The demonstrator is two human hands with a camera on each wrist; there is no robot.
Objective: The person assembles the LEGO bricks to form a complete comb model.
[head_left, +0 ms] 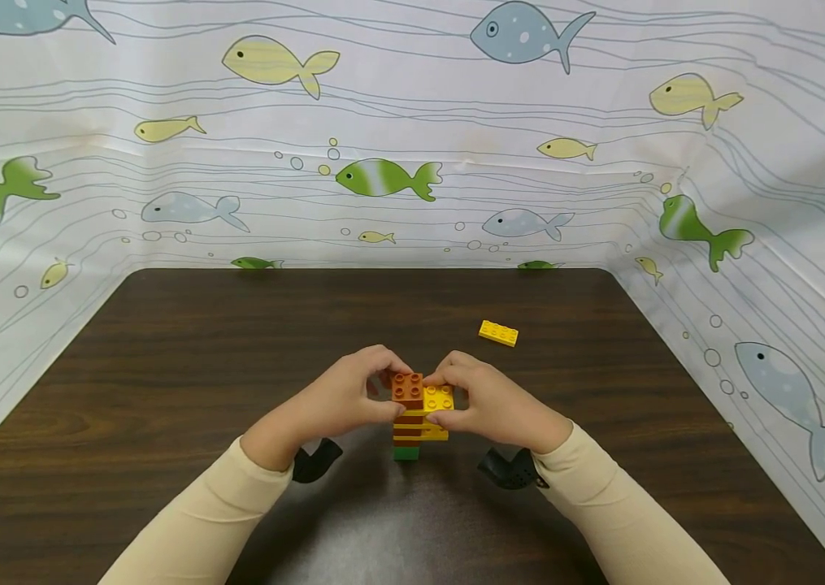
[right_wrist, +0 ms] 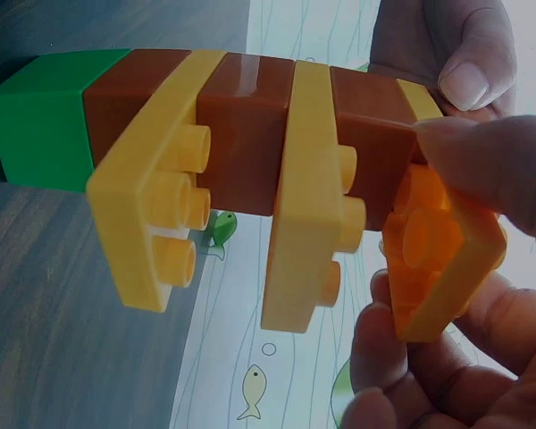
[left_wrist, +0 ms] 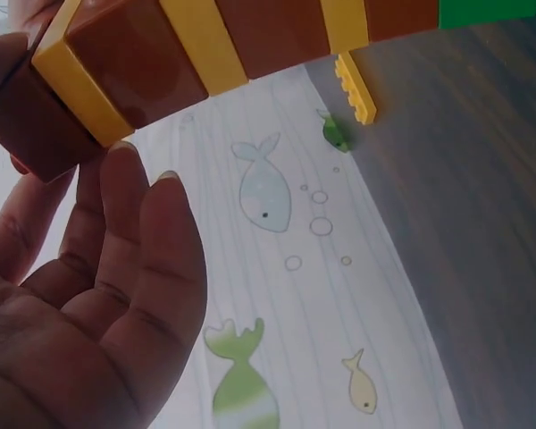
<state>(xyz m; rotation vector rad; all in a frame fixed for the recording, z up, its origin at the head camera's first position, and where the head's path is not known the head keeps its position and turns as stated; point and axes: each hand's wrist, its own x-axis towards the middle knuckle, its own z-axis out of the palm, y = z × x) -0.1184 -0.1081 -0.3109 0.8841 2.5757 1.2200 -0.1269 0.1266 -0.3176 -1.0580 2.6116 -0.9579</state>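
Observation:
A tower of toy building bricks stands upright on the table, with a green brick [head_left: 406,453] at its base. Brown bricks [right_wrist: 241,130] alternate above it with flat yellow bricks [right_wrist: 299,232] that jut out to the right. My left hand [head_left: 346,396] grips the top brown brick [head_left: 408,390] between thumb and fingers. At the jutting end of the uppermost yellow brick [head_left: 439,398], my right hand [head_left: 494,400] pinches with thumb and fingers. In the right wrist view the top brown brick is mostly hidden by the hands.
A loose flat yellow brick [head_left: 498,333] lies on the dark wooden table [head_left: 251,325], behind and right of the tower. A white fish-patterned sheet [head_left: 412,106] rises behind the table and along both sides. Black wrist cameras [head_left: 510,470] hang beneath the sleeves.

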